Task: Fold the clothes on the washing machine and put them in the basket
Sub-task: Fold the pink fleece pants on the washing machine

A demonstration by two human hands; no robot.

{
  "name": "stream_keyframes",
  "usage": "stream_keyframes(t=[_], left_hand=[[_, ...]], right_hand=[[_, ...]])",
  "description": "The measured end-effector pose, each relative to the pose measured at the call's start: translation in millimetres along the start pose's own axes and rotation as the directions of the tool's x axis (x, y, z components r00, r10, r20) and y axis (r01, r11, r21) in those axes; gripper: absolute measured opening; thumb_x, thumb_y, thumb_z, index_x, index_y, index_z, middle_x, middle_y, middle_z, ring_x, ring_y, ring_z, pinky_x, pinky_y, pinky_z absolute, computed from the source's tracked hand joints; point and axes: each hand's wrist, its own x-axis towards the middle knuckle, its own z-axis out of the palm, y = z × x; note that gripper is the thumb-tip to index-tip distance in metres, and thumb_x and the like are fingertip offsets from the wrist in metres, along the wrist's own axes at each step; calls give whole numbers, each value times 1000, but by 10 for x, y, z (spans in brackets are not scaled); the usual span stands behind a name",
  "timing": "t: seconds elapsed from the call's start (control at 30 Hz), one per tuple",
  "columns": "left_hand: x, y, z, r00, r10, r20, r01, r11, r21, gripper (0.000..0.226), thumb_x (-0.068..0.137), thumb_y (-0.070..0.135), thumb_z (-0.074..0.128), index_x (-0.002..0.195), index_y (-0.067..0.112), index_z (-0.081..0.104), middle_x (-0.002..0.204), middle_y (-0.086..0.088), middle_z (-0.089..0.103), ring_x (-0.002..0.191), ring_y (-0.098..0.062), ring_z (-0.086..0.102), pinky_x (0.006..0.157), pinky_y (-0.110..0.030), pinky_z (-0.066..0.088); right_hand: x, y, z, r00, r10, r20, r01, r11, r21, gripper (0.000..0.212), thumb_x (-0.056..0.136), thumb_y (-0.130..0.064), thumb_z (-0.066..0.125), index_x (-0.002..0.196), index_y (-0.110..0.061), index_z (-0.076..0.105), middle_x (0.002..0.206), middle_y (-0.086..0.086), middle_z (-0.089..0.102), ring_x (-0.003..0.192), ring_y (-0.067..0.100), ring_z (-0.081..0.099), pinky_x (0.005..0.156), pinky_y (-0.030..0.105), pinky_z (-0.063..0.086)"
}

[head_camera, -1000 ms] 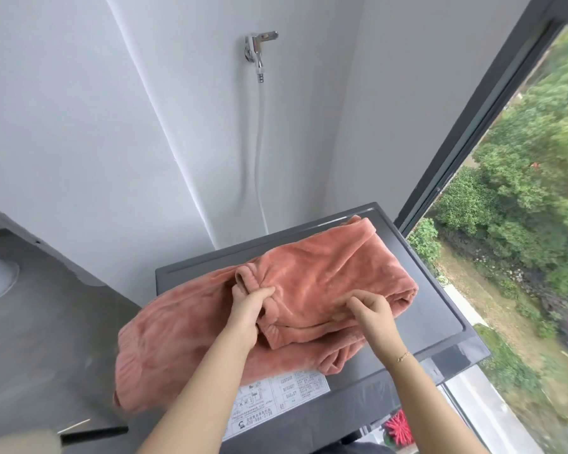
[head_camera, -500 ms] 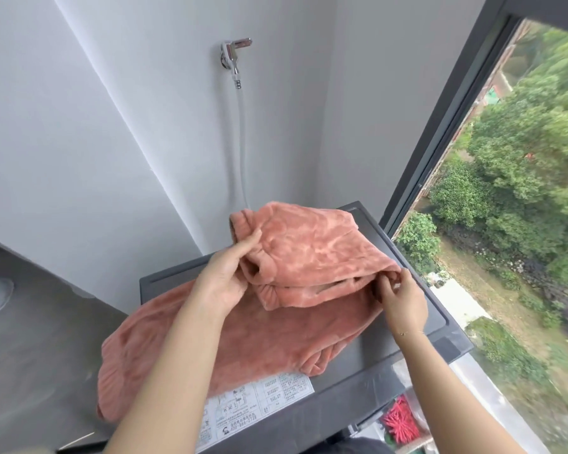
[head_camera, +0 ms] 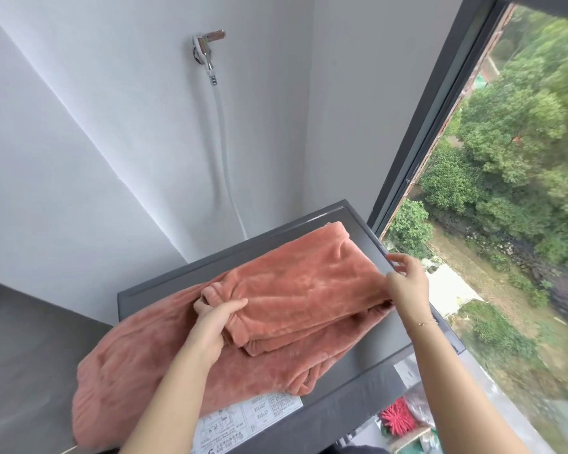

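A salmon-pink fleece garment (head_camera: 309, 283) lies across the dark grey washing machine top (head_camera: 391, 342). Its upper part is folded over a lower layer (head_camera: 128, 371) that hangs off the machine's left side. My left hand (head_camera: 214, 326) grips the folded part's left end near a ribbed cuff, thumb on top. At the fold's right edge, my right hand (head_camera: 407, 283) touches the cloth with its fingers stretched out. No basket is in view.
A tap (head_camera: 207, 50) with a white hose hangs on the wall behind the machine. A window frame (head_camera: 423, 136) runs close along the right. Below the machine's right front corner sit a red bristly object (head_camera: 397, 417) and some clutter. A white label (head_camera: 250, 421) marks the front edge.
The raised folded part has come down flat onto the lower layer. My left hand came down and back toward me with the cuff end. My right hand's pinch has loosened into straight fingers.
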Motion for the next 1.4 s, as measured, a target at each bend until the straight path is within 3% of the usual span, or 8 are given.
stream_keyframes(t=[0.2,0.33,0.5,0.73,0.87,1.0,1.23,1.4], left_hand=[[76,91,115,995,44,94,-43,999,-15,74,84,14,73,142,20,26,133,-6,54,112,-24,60,95,-48,50],[-49,295,147,941,232,248,-226,973,-53,53,84,3,69,128,24,48,121,-4,67,110,-17,64,93,-33,50],[-67,390,-51,934,295,202,-258,947,-192,55,78,7,74,126,22,53,116,-6,69,105,-23,67,92,-39,51],[100,63,-294,999,11,49,-15,997,74,94,74,20,83,143,34,20,130,1,56,108,-22,61,90,-47,52],[147,-87,-269,997,-55,47,49,991,122,91,73,28,84,136,35,18,129,1,53,113,-22,57,97,-49,48],[172,-140,-144,990,63,125,-69,997,45,96,79,3,76,145,27,11,143,1,38,122,-12,46,109,-40,39],[64,-104,319,964,106,245,-103,994,-25,112,81,-5,70,152,29,-10,154,-2,26,121,-5,39,110,-32,35],[38,-51,638,955,138,264,-122,990,-74,106,82,-3,69,151,29,-5,148,-4,33,119,-8,43,106,-31,39]], right_hand=[[513,-534,356,983,27,180,8,982,-191,49,85,-46,52,79,1,63,73,13,68,68,27,60,67,38,51],[791,-696,767,955,-25,297,50,996,-77,8,85,-24,63,85,-16,61,77,-3,61,73,16,57,66,28,45],[901,-486,966,932,-1,363,-23,998,62,35,87,2,51,106,-24,65,99,1,66,85,13,60,72,21,48],[564,-415,681,981,-56,184,26,986,163,41,85,0,45,117,-18,65,121,-3,61,119,11,53,104,33,43],[-23,-169,702,939,-313,146,332,933,-136,29,89,-14,52,113,-19,67,125,-2,60,123,18,51,106,29,33],[-245,362,740,892,-399,211,442,681,-584,51,96,-50,44,142,-29,45,157,1,30,147,22,19,121,40,1],[337,482,573,886,-412,214,435,576,-692,62,97,-57,17,150,-30,33,159,2,27,148,23,17,120,48,6],[661,413,403,892,-407,198,433,639,-636,48,101,-43,37,146,-27,40,158,4,29,147,26,19,119,49,7]])
